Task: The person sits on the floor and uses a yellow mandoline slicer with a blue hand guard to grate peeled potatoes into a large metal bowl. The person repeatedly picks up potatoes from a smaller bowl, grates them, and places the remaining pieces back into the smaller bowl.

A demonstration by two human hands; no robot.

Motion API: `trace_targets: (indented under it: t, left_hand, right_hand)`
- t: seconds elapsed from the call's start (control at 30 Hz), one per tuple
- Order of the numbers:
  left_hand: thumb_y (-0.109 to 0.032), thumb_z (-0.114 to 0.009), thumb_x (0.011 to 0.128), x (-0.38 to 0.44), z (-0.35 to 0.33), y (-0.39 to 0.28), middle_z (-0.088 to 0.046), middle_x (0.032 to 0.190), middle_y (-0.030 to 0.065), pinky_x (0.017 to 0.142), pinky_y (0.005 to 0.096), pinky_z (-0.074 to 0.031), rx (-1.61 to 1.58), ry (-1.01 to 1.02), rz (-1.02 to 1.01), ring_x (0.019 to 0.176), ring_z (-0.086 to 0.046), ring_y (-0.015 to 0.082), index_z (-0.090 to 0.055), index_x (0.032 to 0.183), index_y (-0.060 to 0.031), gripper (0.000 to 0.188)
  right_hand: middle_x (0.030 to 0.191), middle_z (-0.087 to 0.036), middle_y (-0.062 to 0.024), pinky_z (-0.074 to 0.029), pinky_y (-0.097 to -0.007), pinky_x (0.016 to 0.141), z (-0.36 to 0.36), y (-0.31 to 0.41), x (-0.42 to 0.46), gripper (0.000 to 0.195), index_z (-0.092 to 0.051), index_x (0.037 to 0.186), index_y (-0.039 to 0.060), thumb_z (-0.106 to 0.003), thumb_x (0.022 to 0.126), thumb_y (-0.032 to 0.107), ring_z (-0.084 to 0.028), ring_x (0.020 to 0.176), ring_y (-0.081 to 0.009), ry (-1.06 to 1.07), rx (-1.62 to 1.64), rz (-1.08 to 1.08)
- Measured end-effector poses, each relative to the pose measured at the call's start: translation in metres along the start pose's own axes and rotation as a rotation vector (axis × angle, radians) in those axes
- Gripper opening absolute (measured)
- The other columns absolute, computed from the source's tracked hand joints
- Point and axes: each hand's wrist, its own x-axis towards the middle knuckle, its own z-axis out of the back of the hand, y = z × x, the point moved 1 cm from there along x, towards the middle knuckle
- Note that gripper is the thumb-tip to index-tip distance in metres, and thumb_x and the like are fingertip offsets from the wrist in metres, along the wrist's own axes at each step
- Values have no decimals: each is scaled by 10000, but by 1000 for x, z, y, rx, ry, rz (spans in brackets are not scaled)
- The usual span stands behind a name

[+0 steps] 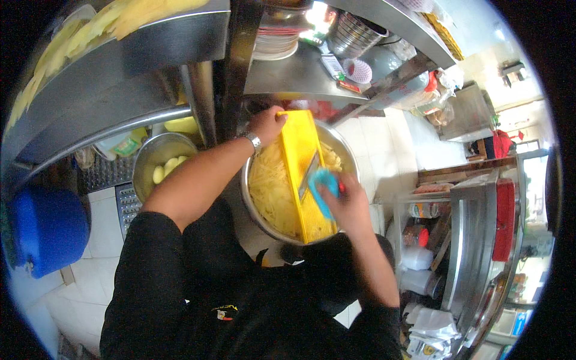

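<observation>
My left hand (269, 123) grips the top end of a yellow mandoline slicer (299, 144), which lies slanted across the rim of a large metal bowl (246, 191). Thin pale-yellow strips (270, 180), seemingly potato, fill much of the bowl on both sides of the slicer. My right hand (348, 200), blurred, holds a light-blue holder (325, 191) against the slicer just by its diagonal blade; a bit of red shows at the fingers. Whatever is under the holder is hidden. A metal pot (143, 168) with several peeled, pale-yellow potatoes (165, 169) stands on the left, partly behind my left forearm.
A blue plastic barrel (51, 229) stands at the far left. Above the bowl is a steel shelf (288, 81) with stacked plates (275, 42) and metal bowls (355, 36). On the right are shelves holding jars and containers (416, 258). A perforated metal drain cover (128, 202) lies beside the pot.
</observation>
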Motion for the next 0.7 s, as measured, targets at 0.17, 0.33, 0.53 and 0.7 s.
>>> trace_targets:
  t: [0.17,0.33,0.53,0.7]
  left_hand:
    - [-392,-630,993,10,-15,25,-728,1122,235,910,480,-549,-70,-91,-52,1041,-703,401,-658,1240,-49,424]
    - [-362,-645,1005,18,-16,30,-736,1116,229,910,441,-553,-118,-60,-88,1030,-718,361,-641,1256,-17,427]
    - [-375,-653,999,14,-9,19,-738,1118,229,905,429,-556,-45,-35,-71,1023,-722,352,-653,1253,-19,437]
    - [-369,-666,991,8,-14,15,-742,1103,226,899,431,-560,-60,-52,-53,1006,-727,352,-659,1250,-19,435]
  right_hand:
    - [1053,-679,-176,-568,-438,835,3,12,-43,392,-696,1163,34,-801,864,264,-694,927,-372,85,-152,43]
    - [1045,-678,-199,-555,-500,809,-40,16,64,390,-718,1122,69,-777,856,348,-687,914,-413,-132,-228,89]
    - [1025,-684,-192,-563,-489,790,-28,13,61,382,-710,1119,58,-765,874,346,-691,917,-403,-62,-228,139]
    - [1066,-683,-162,-573,-455,829,-5,4,-35,383,-711,1145,55,-795,857,293,-687,932,-375,30,-221,57]
